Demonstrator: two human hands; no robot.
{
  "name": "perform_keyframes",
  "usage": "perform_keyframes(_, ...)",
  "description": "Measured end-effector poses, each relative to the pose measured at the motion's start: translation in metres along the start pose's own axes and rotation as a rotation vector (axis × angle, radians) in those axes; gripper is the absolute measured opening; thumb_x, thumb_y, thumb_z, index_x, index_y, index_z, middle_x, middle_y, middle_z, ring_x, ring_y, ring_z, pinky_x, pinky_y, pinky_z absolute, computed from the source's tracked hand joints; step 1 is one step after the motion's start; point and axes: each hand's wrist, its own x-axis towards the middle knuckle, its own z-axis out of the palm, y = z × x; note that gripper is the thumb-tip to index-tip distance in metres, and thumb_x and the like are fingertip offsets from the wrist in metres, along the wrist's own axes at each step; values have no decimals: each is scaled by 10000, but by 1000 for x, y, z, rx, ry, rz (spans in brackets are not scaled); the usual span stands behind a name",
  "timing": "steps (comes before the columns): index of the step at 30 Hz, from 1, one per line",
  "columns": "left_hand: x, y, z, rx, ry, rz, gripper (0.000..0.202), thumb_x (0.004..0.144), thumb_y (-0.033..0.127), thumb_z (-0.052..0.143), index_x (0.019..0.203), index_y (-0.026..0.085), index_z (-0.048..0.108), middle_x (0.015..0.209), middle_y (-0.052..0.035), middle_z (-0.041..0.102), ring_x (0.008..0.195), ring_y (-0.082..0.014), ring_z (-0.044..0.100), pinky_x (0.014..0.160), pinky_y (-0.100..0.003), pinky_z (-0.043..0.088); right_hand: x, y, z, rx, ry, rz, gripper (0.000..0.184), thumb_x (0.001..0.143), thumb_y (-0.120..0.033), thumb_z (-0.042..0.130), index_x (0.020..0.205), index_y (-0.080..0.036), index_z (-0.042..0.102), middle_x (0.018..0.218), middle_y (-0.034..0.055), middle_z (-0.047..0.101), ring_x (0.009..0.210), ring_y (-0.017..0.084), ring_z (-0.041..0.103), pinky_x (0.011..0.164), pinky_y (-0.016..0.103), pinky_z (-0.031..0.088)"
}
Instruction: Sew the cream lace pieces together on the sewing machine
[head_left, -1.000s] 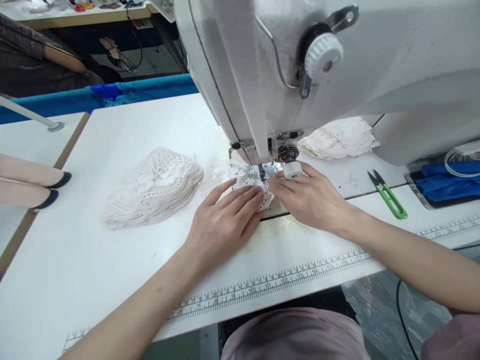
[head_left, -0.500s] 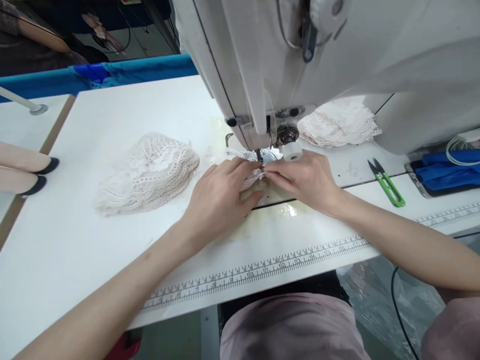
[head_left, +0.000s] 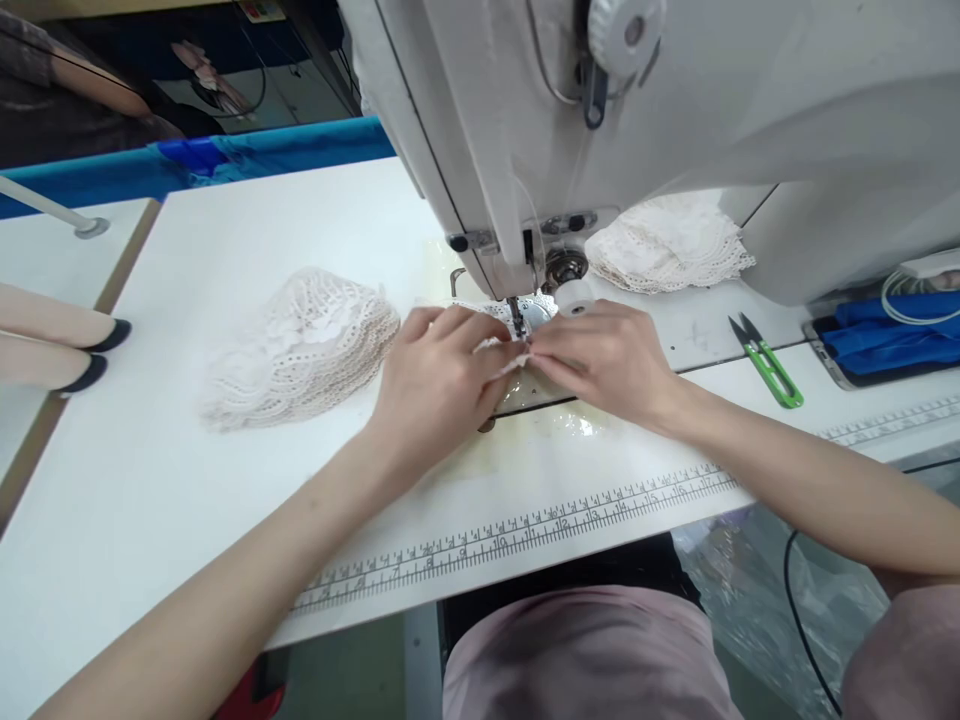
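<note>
At the needle of the sewing machine [head_left: 517,312], a narrow piece of white lace [head_left: 514,362] lies between my two hands. My left hand [head_left: 442,375] is closed on the lace from the left, its fingers curled over it and partly hidden. From the right, my right hand [head_left: 604,355] pinches the lace edge between thumb and forefinger, just in front of the presser foot. More of the lace trails behind my left fingers. A pile of white lace pieces [head_left: 307,350] lies left of my left hand.
Behind my right hand sits another lace stack [head_left: 671,245]. Green thread snips [head_left: 766,362] and a phone [head_left: 832,355] under blue cloth [head_left: 896,335] lie to the right. A printed ruler strip [head_left: 517,540] follows the table's front edge. A person's arm [head_left: 97,80] shows at upper left.
My left fingers have curled in more tightly, the thumb drawing under the lace, which is now folded up at its edge. My right hand keeps its pinch. The view has shifted slightly.
</note>
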Motion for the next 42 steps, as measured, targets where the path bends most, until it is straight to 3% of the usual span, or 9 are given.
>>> perform_keyframes(4,-14,12,4,124,88,104,189,887,156,570,1035,157,687,1115,-69,718,1009,-258,650,824,-402,491,-6,-3,-2,-167,26,-210,238,916,-143,536,792,-179,735,850,-3,759,896,172,661,761,312,489)
perform_keyframes(7,-20,15,5,112,48,120,265,885,127,562,1138,122,644,1218,-101,673,1126,-261,622,920,-413,480,-6,-5,-3,-216,28,-264,235,901,-94,538,800,-176,734,869,6,760,898,163,660,818,315,500)
perform_keyframes(13,-23,11,4,32,-10,99,337,902,129,529,1232,133,601,1207,-115,675,1168,-272,610,986,-450,474,-5,-5,-6,-213,-36,-267,233,896,-64,530,834,-169,729,929,15,763,922,161,682,884,331,515)
perform_keyframes(21,-22,11,3,43,-23,103,312,909,130,522,1206,121,615,1210,-127,670,1153,-277,621,981,-470,483,-7,-5,-5,-209,-27,-259,211,892,-69,543,829,-153,726,936,3,761,928,153,684,910,307,514)
perform_keyframes(32,-20,10,5,111,-5,103,290,930,164,492,1193,175,614,1197,-80,684,1158,-236,621,1000,-449,467,-7,-2,0,-199,-18,-259,214,896,-75,539,853,-176,722,953,23,760,908,164,676,840,334,525)
perform_keyframes(42,-17,6,8,29,28,71,316,910,153,521,1208,174,625,1171,-99,693,1148,-274,627,990,-498,475,-5,0,4,-232,16,-264,226,890,-55,523,864,-162,720,955,27,760,903,159,682,825,320,526)
